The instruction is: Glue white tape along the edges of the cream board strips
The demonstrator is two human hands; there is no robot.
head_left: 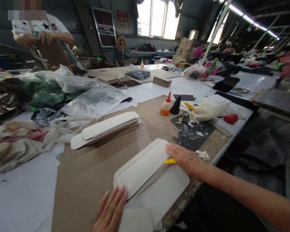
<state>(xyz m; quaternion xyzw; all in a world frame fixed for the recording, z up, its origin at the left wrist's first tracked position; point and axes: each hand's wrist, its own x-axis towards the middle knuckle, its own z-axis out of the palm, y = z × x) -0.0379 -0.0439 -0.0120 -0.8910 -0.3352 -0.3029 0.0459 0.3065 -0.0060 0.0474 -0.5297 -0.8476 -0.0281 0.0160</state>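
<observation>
Your left grip (111,206) lies flat, fingers side by side and clamped on nothing, with the fingertips against the near end of the pale board stack (143,164). Your right grip (183,159) is closed on the yellow handle (171,160), with its fingertips touching the stack's far end. The stack lies aslant on a larger pale sheet (170,187), close to the worn edge of the tabletop (182,202).

Brown cardboard (82,183) covers the working area. On it, left of center, rests a second board stack (108,130). Beyond your right grip, locate the glue-smeared dark sheet (195,132), the red-tipped bottle (165,108) beside a black cone (176,106), and the white container (215,105) on its side. A red object (230,118) sits near the right edge.

To your left, clear plastic bags (94,96) lie behind crumpled cloth (16,145). Across the tabletop, a person (44,29) holds a brown panel (53,53). At the rear wall, note the bright window (157,17); strip lights (247,20) run overhead at right.
</observation>
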